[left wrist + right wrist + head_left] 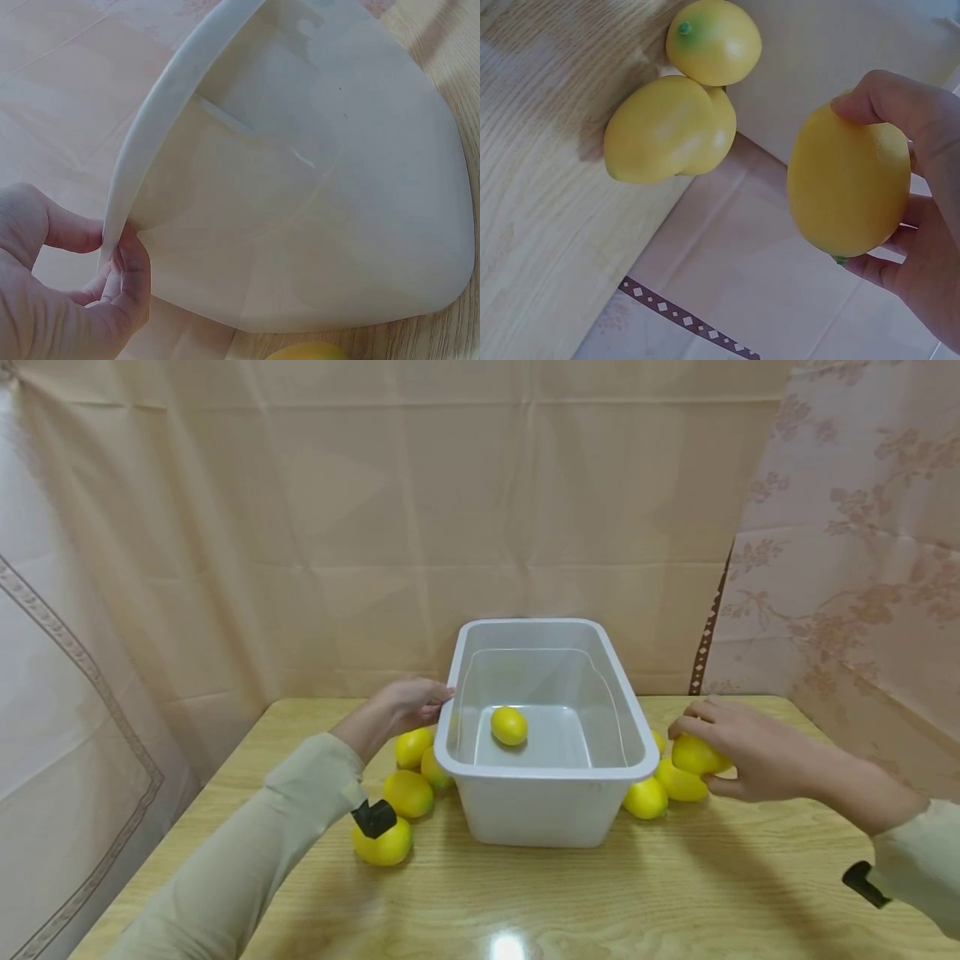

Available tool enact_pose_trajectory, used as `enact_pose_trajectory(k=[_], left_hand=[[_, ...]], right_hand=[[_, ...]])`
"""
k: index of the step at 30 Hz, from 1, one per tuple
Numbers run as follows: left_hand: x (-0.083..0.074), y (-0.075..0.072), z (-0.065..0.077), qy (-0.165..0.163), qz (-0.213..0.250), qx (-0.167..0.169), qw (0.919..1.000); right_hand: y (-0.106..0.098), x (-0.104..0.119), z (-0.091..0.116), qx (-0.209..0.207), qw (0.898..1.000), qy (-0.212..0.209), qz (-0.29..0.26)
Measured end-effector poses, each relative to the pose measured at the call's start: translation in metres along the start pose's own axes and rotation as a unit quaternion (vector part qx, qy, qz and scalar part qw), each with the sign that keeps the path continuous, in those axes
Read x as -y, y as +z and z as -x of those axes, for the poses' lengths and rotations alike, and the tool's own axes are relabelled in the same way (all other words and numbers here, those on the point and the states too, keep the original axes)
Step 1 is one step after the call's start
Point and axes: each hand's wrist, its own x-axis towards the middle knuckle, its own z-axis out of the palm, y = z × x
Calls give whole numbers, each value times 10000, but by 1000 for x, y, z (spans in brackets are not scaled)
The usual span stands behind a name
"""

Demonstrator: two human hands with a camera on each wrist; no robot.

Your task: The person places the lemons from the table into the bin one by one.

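Note:
A white plastic basin (536, 810) stands on the wooden table, with one lemon (509, 726) lying on its floor. My left hand (401, 708) pinches the basin's left rim between thumb and fingers, as the left wrist view shows close up around the rim (154, 112). To the right of the basin, my right hand (757, 750) grips a lemon (847, 180) with thumb and fingers, raised off the table. Below and beside it several lemons rest against the basin's right side, among them a lemon (645, 798) at the front and another lemon (714, 41) with a green tip.
On the left, several more lemons lie by the basin, the nearest lemon (384, 843) partly behind the left wrist's black camera (374, 818). A beige curtain (450, 527) hangs behind the table (450, 910), and a floral cloth (862, 568) hangs at the right.

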Motion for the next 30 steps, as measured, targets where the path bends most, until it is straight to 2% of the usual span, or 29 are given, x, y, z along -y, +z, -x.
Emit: enact_pose_trajectory(k=[9,18,30], left_hand=[[0,-3,-4,39,-4,122,9999],[2,-6,-8,30,29,178,9998],[1,-5,-5,3,6,54,10000]], right_hand=[[-3,-2,-8,109,9998,103,115],[-10,-4,-17,558,9973,441,160],[-18,-7,-27,509,9977,411,194]])
